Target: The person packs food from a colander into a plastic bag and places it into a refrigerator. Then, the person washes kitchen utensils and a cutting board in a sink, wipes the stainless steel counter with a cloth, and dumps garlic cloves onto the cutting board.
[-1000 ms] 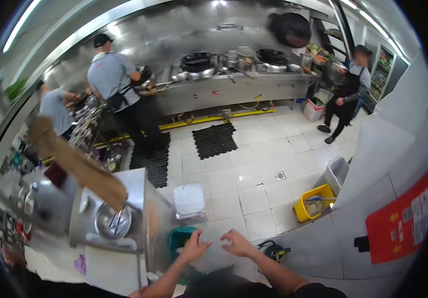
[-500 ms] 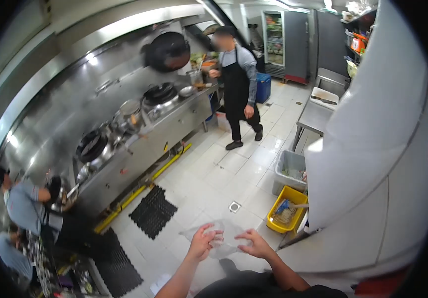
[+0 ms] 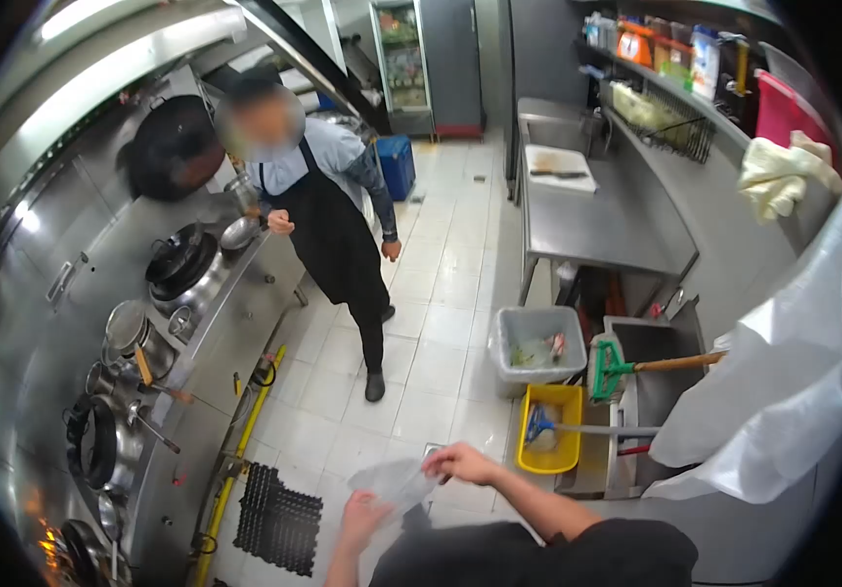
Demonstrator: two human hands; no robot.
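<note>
A translucent plastic bag [image 3: 392,483] hangs between my two hands, low in the view and in front of my dark clothing. My right hand [image 3: 466,464] pinches the bag's upper right side between thumb and fingers. At the bag's lower left, my left hand [image 3: 363,519] grips it; motion blurs these fingers somewhat. The bag looks thin and crumpled, and I cannot make out anything inside it.
A co-worker in a black apron [image 3: 328,235] stands ahead, beside the wok range [image 3: 216,362]. Flames [image 3: 49,548] burn at lower left. On the right are a grey bin [image 3: 504,357], a yellow mop bucket [image 3: 571,460], a green-headed broom [image 3: 612,370] and a steel table [image 3: 597,225]. A black mat [image 3: 279,519] covers floor tiles.
My view has swung right, bringing the steel table and shelf into sight. My hands stay on the bag, the right now higher than the left. The co-worker appears nearer.
</note>
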